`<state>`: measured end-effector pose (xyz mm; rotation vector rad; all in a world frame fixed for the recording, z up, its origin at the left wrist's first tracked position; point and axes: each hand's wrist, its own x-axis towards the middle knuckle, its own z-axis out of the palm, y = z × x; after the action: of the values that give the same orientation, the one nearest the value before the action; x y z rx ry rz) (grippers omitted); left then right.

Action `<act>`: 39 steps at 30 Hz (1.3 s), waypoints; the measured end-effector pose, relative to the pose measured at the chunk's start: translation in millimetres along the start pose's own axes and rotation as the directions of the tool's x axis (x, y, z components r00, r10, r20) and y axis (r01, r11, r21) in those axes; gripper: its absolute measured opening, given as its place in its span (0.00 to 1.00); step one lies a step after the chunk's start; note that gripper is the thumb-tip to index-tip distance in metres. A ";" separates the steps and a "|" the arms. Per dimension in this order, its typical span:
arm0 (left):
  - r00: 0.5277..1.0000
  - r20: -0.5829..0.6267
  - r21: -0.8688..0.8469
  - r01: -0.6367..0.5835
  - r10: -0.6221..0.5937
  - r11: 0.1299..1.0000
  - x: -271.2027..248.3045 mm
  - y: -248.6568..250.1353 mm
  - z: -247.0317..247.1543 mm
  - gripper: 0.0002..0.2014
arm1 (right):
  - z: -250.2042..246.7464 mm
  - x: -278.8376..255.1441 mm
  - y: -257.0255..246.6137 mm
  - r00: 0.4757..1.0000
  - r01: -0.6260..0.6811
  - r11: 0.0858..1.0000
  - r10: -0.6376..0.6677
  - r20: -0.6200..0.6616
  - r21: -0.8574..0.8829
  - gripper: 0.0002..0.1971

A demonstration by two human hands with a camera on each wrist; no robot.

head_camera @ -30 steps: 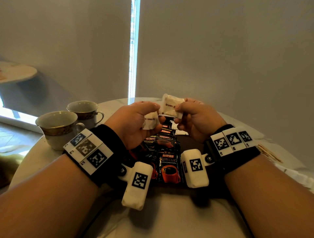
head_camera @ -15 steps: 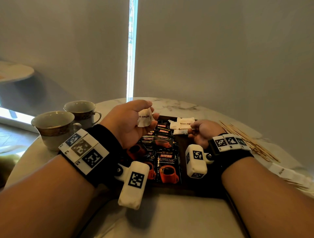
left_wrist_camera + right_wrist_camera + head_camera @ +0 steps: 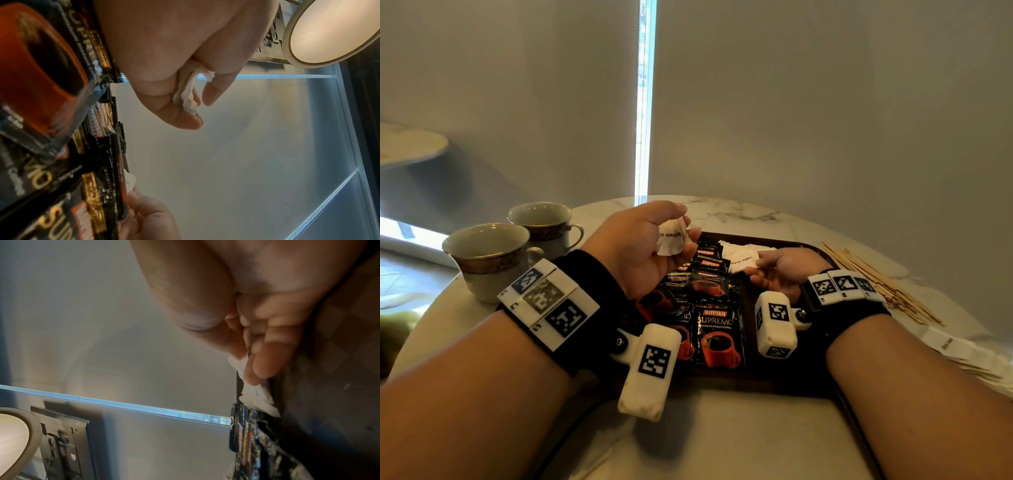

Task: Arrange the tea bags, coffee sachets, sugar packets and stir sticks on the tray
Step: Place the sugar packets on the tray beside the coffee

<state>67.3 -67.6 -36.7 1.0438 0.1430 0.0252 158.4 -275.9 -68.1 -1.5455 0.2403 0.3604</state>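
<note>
My left hand (image 3: 686, 228) hovers over the tray's left side, thumb and fingers gripping folded white brown-sugar packets (image 3: 671, 236); the left wrist view shows their edges (image 3: 187, 95) in the pinch. My right hand (image 3: 755, 263) lies low on the dark tray (image 3: 774, 380), pinching the corner of a brown-sugar packet (image 3: 739, 261) that rests on other white packets at the tray's back. The right wrist view shows that packet (image 3: 263, 395) under my fingertips (image 3: 259, 363). Black Kopiko coffee sachets (image 3: 717, 329) overlap in rows down the tray's middle. Wooden stir sticks (image 3: 876, 284) lie on the table to the right of the tray.
Two gold-rimmed cups (image 3: 489, 253) (image 3: 544, 222) stand on the marble table (image 3: 722, 438) to the left of the tray. More white packets (image 3: 955, 346) lie at the table's right edge. Grey blinds hang close behind the table.
My right hand left the left hand's side and went down to the back of the tray with one sugar packet. My left hand stayed raised with its packets.
</note>
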 end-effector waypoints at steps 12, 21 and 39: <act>1.000 -0.002 0.002 0.004 -0.004 1.000 0.1 -0.5 0.4 0.07 | 0.4 -2.7 -1.0 1.000 -0.010 1.000 0.010 -0.011 -0.010 0.11; 1.000 -0.015 0.013 0.002 -0.001 1.000 -1.4 0.0 0.6 0.09 | 1.7 1.6 0.8 0.999 0.018 1.000 -0.017 -0.042 0.007 0.08; 1.000 -0.008 0.012 0.002 -0.002 1.000 -1.5 0.1 0.9 0.06 | 1.3 3.8 2.4 0.999 0.032 0.999 -0.032 0.043 0.001 0.14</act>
<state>65.9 -68.6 -36.0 1.0557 0.1518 0.0263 160.9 -274.4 -71.7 -1.5382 0.1817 0.3676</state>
